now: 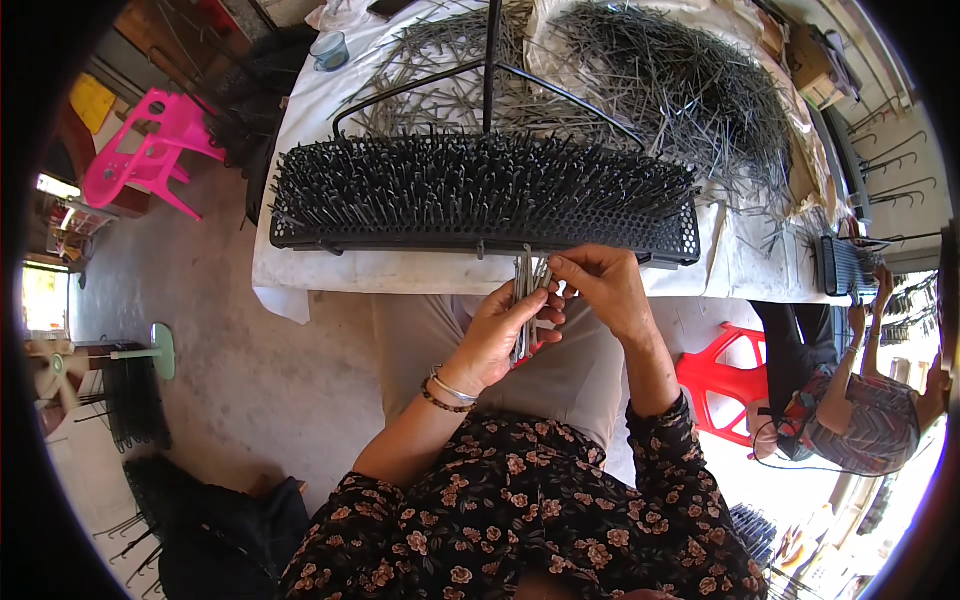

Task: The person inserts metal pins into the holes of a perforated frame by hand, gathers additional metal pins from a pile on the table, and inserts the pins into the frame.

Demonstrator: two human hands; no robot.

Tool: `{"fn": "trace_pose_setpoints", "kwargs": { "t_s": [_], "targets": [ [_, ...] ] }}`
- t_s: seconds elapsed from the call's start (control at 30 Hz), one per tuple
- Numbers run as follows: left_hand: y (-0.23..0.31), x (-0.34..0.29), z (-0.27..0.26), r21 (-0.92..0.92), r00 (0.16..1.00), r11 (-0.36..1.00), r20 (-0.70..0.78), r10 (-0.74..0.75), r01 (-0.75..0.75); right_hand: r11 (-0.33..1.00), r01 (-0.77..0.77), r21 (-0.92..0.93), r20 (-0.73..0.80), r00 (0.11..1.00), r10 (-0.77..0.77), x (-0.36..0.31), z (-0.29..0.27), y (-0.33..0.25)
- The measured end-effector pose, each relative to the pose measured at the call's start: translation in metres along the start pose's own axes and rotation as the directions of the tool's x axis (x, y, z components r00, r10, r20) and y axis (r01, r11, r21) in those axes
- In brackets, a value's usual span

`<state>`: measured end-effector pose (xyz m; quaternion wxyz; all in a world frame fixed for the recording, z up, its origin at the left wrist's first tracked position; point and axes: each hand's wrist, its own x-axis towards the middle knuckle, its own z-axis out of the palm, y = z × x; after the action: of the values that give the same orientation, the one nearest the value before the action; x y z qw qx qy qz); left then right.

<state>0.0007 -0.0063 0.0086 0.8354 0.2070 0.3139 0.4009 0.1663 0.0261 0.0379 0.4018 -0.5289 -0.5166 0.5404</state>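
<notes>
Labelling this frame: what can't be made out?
Head view: how many metal rods the left hand holds; the hand covers them.
Head view: whether the right hand's grip pinches one; too small.
Head view: black perforated rack's rear holes; dense black rods cover them.

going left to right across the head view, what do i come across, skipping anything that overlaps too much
pink chair, glass cup, left hand, right hand, red stool, another person in a patterned top
</notes>
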Motion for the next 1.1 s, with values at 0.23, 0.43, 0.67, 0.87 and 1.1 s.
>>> {"fn": "trace_pose_setpoints", "kwargs": {
  "t_s": [0.23,0.43,0.67,0.87,1.1],
  "targets": [
    [-0.006,0.002,-0.007,-0.002,0.999,1.000,-0.031,0.008,-0.008,0.998,-0.032,-0.062,-0.116,0.993,0.025,-0.002,-0.003,-0.008],
    [-0.002,-0.001,-0.003,-0.043,0.997,0.999,-0.078,-0.030,0.026,0.956,0.291,-0.033,-0.451,0.849,-0.274,0.006,-0.009,-0.035],
    [0.000,0.000,0.006,0.048,0.997,0.996,-0.026,-0.074,0.075,0.885,0.433,-0.174,-0.415,0.782,-0.464,0.041,-0.008,-0.019],
    [-0.006,-0.001,-0.006,0.019,0.995,0.995,-0.047,-0.093,0.094,0.830,0.425,-0.362,-0.379,0.746,-0.548,0.042,0.003,-0.016],
    [-0.008,-0.001,-0.006,-0.044,0.992,0.996,-0.100,-0.076,0.072,0.637,0.505,-0.582,-0.271,0.618,-0.738,0.040,0.009,-0.019]
  ]
}}
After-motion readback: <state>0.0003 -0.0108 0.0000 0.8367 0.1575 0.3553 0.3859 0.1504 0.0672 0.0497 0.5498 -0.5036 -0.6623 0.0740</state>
